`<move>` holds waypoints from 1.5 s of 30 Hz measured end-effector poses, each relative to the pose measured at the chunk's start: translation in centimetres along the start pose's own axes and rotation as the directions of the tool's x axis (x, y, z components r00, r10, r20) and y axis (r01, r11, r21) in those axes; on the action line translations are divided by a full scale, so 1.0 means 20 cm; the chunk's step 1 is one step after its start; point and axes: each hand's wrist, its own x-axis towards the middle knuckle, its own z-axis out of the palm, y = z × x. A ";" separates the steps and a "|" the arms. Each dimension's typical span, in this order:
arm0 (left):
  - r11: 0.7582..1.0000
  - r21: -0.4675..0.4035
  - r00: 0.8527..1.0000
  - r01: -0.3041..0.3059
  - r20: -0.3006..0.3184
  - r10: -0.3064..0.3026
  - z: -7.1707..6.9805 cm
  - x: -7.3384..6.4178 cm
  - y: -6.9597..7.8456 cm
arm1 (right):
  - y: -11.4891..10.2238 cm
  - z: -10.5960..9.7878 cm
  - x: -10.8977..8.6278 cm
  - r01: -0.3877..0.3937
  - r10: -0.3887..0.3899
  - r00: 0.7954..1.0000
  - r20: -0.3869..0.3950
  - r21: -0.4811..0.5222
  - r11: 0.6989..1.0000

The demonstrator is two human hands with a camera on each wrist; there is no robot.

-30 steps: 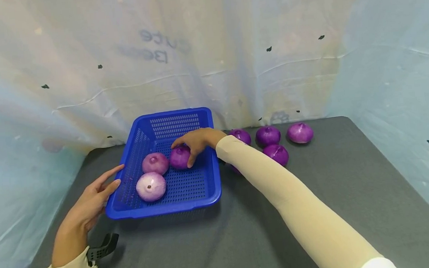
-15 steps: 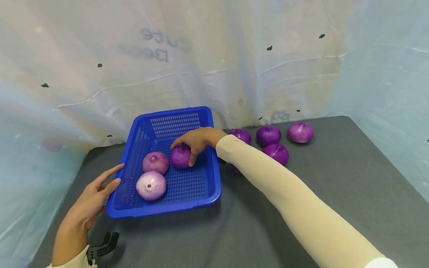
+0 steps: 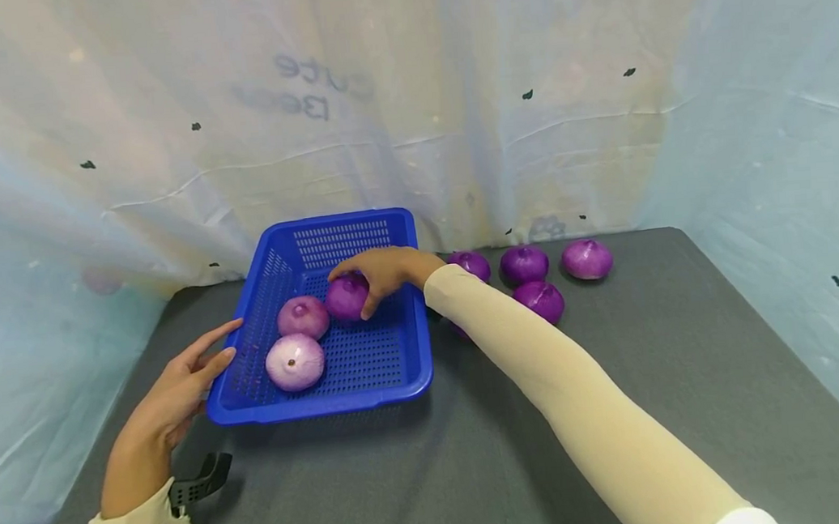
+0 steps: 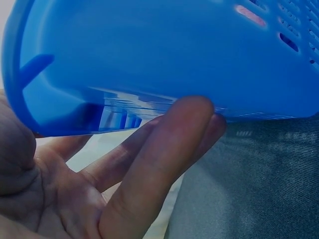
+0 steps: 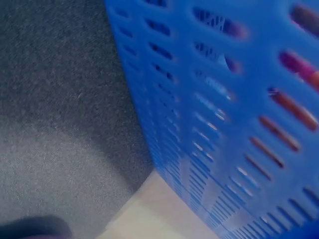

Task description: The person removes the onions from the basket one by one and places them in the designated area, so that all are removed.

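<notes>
A blue plastic basket (image 3: pixel 322 412) stands on the dark table with purple onions inside. My right hand (image 3: pixel 384 271) reaches over the basket's right side and grips a dark purple onion (image 3: pixel 347 299) from above. Beside that onion lies a lighter purple onion (image 3: pixel 302 317), and in front of it a pale onion (image 3: pixel 295 362). My left hand (image 3: pixel 180 388) holds the left rim, with index finger and thumb on top; the left wrist view has its other fingers (image 4: pixel 154 159) against the outside of the basket wall. In the right wrist view the slotted basket wall (image 5: pixel 199 124) hides the right hand.
Right of the basket, several more onions sit on the table (image 3: pixel 659 343), among them a back one (image 3: pixel 524 265), a far-right one (image 3: pixel 586 259) and a nearer one (image 3: pixel 541 302). My right sleeve partly covers the group. A plastic sheet (image 3: pixel 408 100) hangs behind.
My right hand has shifted the gripped onion slightly left and back, closer to the lighter purple one. The left hand and the basket stay in place.
</notes>
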 end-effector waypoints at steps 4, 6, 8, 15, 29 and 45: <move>1.000 -0.005 1.000 -0.002 0.006 0.002 0.00 0.00 0.00 | 0.01 -0.01 -0.01 0.051 -0.048 0.997 -0.052 0.053 0.997; 1.000 -0.009 1.000 -0.002 0.011 0.002 0.01 0.01 0.00 | 0.01 -0.01 -0.02 0.066 -0.060 0.995 -0.075 0.075 0.995; 1.000 -0.014 1.000 -0.001 0.014 0.001 0.01 0.01 0.01 | 0.01 -0.02 -0.04 0.069 -0.059 0.994 -0.097 0.102 0.992; 0.999 -0.032 1.000 -0.003 0.023 0.004 0.03 0.02 0.01 | 0.01 -0.04 -0.10 0.082 -0.055 0.981 -0.186 0.143 0.986; 0.999 -0.045 0.999 -0.011 0.033 0.013 0.01 0.05 0.00 | -0.03 -0.06 -0.30 0.145 -0.099 0.950 -0.296 0.140 0.979; 0.998 -0.055 0.999 0.003 0.039 -0.001 -0.02 0.06 -0.04 | -0.14 -0.04 -0.61 0.205 -0.121 0.900 -0.419 0.161 0.965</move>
